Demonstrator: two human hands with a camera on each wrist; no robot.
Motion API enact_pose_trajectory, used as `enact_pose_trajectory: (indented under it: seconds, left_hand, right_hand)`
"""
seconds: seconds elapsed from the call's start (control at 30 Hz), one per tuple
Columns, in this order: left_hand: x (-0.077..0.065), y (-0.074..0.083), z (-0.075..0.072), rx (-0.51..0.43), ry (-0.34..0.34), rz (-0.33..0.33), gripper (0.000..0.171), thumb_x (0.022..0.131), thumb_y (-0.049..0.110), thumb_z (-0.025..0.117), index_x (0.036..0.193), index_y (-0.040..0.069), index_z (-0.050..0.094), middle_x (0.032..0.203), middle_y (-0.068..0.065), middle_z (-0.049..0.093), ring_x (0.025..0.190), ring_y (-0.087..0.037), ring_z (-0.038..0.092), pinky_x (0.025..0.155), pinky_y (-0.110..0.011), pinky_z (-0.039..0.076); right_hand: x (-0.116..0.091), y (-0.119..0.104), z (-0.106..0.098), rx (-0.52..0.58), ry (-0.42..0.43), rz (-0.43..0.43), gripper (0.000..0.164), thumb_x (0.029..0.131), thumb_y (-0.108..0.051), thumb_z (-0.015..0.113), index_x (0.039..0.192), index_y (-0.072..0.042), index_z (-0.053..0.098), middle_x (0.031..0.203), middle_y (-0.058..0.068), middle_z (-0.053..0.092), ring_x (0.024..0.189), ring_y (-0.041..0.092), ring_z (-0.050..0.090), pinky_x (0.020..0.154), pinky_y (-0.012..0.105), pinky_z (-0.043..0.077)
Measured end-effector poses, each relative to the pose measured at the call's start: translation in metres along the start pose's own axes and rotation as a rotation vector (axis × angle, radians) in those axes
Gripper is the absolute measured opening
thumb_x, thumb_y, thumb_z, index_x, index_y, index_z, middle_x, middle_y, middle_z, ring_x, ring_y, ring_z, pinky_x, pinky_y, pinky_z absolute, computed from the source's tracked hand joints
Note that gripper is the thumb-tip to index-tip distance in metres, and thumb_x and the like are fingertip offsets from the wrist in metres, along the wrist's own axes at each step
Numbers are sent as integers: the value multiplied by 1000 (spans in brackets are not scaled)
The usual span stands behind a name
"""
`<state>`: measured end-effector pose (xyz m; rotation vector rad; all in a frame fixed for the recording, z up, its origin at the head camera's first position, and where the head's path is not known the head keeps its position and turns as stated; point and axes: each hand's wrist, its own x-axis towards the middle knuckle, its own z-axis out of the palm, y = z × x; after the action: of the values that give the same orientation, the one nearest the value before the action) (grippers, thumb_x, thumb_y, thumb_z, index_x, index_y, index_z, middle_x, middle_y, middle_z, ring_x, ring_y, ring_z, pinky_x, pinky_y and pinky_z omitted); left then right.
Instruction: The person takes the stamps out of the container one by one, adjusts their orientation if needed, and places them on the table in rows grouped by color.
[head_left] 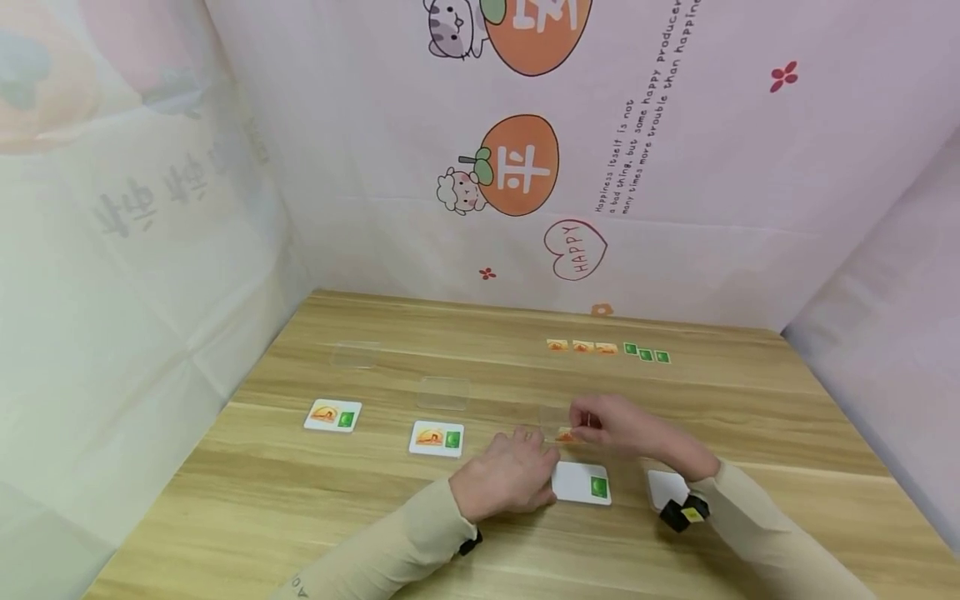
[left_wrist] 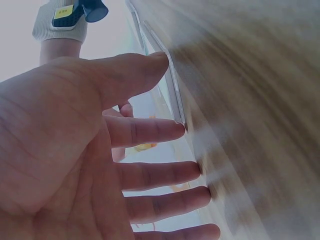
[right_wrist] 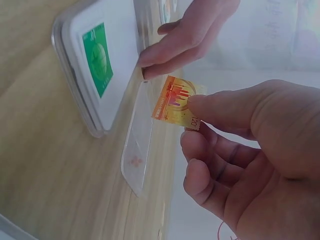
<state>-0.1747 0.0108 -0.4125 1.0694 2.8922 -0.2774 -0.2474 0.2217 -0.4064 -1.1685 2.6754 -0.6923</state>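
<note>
My right hand (head_left: 615, 423) pinches a small orange postage stamp (right_wrist: 175, 102) between thumb and fingers, above the table. Below it lies a white card in a clear case (head_left: 572, 482), with one green stamp (head_left: 598, 487) at its right end. My left hand (head_left: 510, 473) rests beside this card's left edge. Its fingers are straight, their tips down on the tabletop, and in the left wrist view the thumb (left_wrist: 135, 72) and index finger are right at the case's edge. Just beyond the card, a clear plastic cover (right_wrist: 137, 145) lies flat on the wood.
To the left lie two white cards (head_left: 332, 415) (head_left: 437, 438), each bearing an orange and a green stamp, with clear covers (head_left: 443, 393) (head_left: 357, 355) behind them. Another white card (head_left: 666, 488) is partly hidden by my right wrist. Orange stamps (head_left: 581, 347) and green stamps (head_left: 646, 355) line the back.
</note>
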Motion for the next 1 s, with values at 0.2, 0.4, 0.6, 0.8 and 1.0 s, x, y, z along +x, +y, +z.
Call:
enact_pose_trajectory:
  seconds: [0.2, 0.4, 0.6, 0.8, 1.0]
  left_hand:
    - [1, -2, 2, -32, -8, 0, 41, 88, 57, 64, 113, 25, 62, 104, 2, 60, 89, -14, 56, 60, -28, 49]
    - [1, -2, 3, -31, -17, -12, 41, 88, 58, 63, 114, 25, 62, 107, 1, 60, 91, -15, 57, 63, -29, 49]
    - [2, -3, 4, -38, -1, -3, 41, 88, 56, 64, 115, 25, 62, 108, 1, 61, 93, -15, 57, 64, -31, 50]
    - [3, -4, 4, -42, -8, -4, 42, 88, 56, 64, 116, 25, 62, 108, 1, 61, 92, -15, 56, 65, -31, 49]
    - [3, -3, 3, -46, -24, -14, 42, 88, 56, 64, 116, 26, 62, 109, 1, 60, 94, -15, 56, 67, -31, 49]
  right_hand:
    - [8, 2, 1, -2, -18, 7, 16, 90, -8, 69, 82, -18, 59, 74, -11, 57, 65, 1, 50, 56, 20, 45]
    - [19, 3, -3, 4, -48, 20, 12, 91, -8, 66, 83, -17, 61, 76, -9, 59, 68, 3, 51, 58, 21, 46]
    - [32, 5, -7, -43, -33, 34, 13, 91, -9, 67, 82, -17, 61, 76, -8, 58, 67, 3, 50, 59, 20, 45]
    - [37, 5, -7, -64, -29, 53, 12, 91, -10, 68, 83, -16, 60, 75, -8, 58, 67, 5, 49, 59, 21, 44]
    - [40, 11, -5, -36, -35, 76, 11, 91, -10, 66, 85, -16, 60, 76, -7, 59, 68, 6, 50, 59, 21, 44]
